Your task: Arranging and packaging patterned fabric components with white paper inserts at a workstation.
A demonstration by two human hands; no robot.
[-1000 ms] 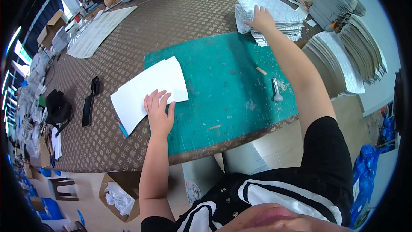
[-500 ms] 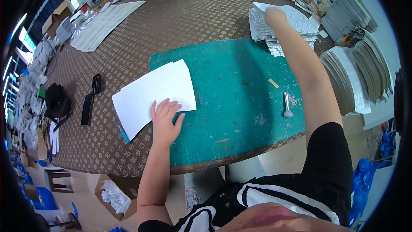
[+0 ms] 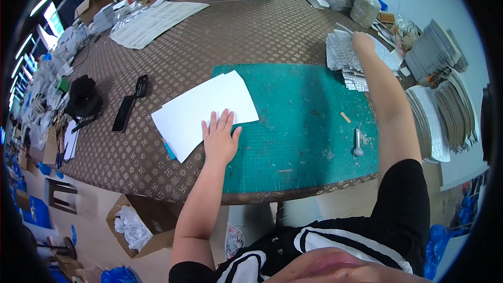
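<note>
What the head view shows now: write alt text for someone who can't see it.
A person's left hand lies on white sheets overlapping the left side of a green cutting mat, while the right hand is at a stack of silvery textured sheets by the mat's far right corner. A round-ended tool lies on the mat.

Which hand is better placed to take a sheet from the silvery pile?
Probably the right hand: it is at the silvery pile. The left hand has its fingers on the white sheets, well away from the pile.
</note>
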